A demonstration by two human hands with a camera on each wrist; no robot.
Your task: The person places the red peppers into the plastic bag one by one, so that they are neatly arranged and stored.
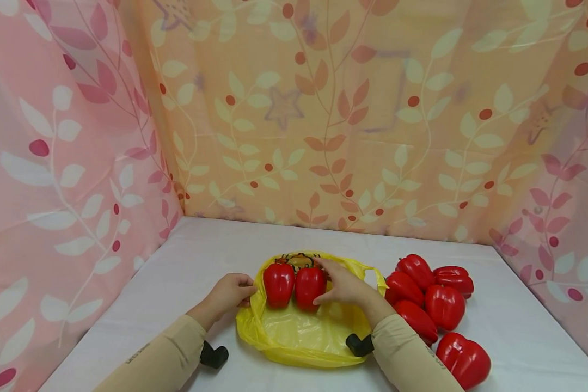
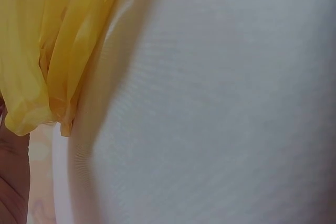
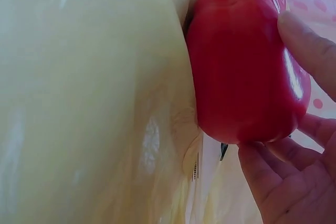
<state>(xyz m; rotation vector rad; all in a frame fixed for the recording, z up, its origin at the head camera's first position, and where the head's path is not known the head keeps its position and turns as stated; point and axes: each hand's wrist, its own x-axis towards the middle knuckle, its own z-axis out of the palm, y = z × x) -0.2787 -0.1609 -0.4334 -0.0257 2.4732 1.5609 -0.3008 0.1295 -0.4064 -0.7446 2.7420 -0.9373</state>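
Pepper (image 1: 310, 288) in grasp: from my remote post, I have the right hand (image 1: 348, 283) around it at 12 o'clock inside the yellow bag (image 1: 304, 356), thumb (image 3: 310, 48) on one side, fingers on the other, as the right wrist view shows. A twin (image 1: 278, 285) sits just beside it at 9 o'clock, while my left hand (image 1: 227, 296) pinches the bag's rim at about 10 o'clock. Outside, toward 3 o'clock, a red pile (image 1: 445, 307) rests on the white table (image 1: 215, 250). To seat this one well, I judge, I should hold the rim steady and wide, let the base bear fully on the plastic, then ease thumb and fingers apart evenly and lift clear without nudging the twin. The glossy skin may roll if let go at a slant, and the thin plastic could fold inward should my left pinch slip.
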